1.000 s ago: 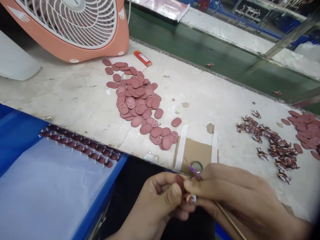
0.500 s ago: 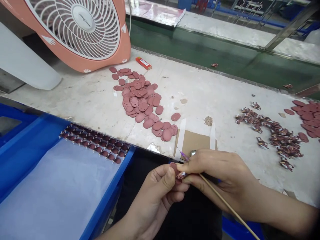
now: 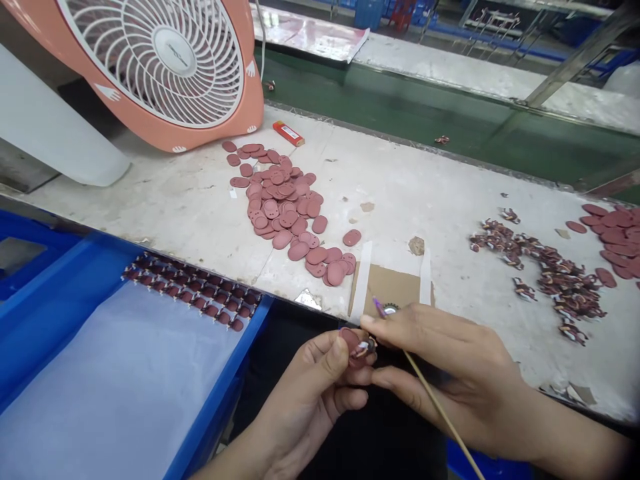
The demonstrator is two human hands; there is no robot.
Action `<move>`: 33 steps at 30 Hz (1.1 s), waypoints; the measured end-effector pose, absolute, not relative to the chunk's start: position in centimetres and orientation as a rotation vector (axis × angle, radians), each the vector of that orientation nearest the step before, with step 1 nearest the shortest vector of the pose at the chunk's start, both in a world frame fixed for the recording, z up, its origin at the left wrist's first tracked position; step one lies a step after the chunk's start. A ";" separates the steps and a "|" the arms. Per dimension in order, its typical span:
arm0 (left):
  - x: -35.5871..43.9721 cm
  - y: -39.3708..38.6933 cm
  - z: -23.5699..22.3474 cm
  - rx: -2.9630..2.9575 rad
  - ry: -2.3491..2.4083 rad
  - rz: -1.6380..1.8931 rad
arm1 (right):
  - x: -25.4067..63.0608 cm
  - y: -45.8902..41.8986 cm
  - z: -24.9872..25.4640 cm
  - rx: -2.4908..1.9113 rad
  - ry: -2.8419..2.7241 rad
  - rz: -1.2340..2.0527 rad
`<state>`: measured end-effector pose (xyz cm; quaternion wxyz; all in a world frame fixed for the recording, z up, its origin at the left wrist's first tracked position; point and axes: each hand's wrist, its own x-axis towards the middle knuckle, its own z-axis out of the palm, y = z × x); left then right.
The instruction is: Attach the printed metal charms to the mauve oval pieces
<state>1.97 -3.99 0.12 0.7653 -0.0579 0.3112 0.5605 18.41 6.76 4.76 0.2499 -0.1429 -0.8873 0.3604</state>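
Note:
My left hand (image 3: 315, 393) is closed, pinching a reddish-brown oval disc (image 3: 349, 340) between thumb and fingers. Against the disc's right side is a small figure (image 3: 366, 348) in brown and white, partly covered by fingers. My right hand (image 3: 445, 373) grips a thin wooden stick (image 3: 440, 407) with a purple tip (image 3: 379, 307) pointing up and left. Its index fingertip is close by the figure, with the thumb spread lower down beside my left fingers. Behind the hands, a cardboard piece (image 3: 395, 283) with white tape strips lies at the table edge; a bottle cap (image 3: 390, 311) shows on it.
Loose discs (image 3: 285, 207) form a pile mid-table, with more discs (image 3: 617, 237) at far right beside heaped figures (image 3: 560, 280). A blue tray (image 3: 200, 400) at left holds rows of assembled pieces (image 3: 200, 293). An orange fan (image 3: 170, 60) and red box (image 3: 289, 133) stand behind; a green belt (image 3: 400, 110) runs beyond.
My right thumb has moved down and away from the figure, uncovering more of it. The stick has swung slightly steeper. On the belt, a small piece has shifted right and another appears near the fan.

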 end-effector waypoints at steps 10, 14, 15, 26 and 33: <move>0.8 -3.5 -0.2 -0.158 0.546 1.128 | 17.1 7.3 4.6 -0.475 -2.304 1.264; 0.5 -3.6 -0.5 -0.113 0.589 1.130 | 16.2 6.7 4.3 -0.469 -2.280 1.331; 0.4 -3.7 -0.5 -0.076 0.621 1.136 | 16.0 6.5 4.2 -0.468 -2.287 1.285; -0.5 -5.5 1.3 0.367 1.421 1.810 | 12.6 4.5 2.8 -0.261 -2.396 0.131; -2.0 -6.2 0.8 0.381 1.651 1.913 | 14.3 4.1 1.5 -0.250 -2.335 0.067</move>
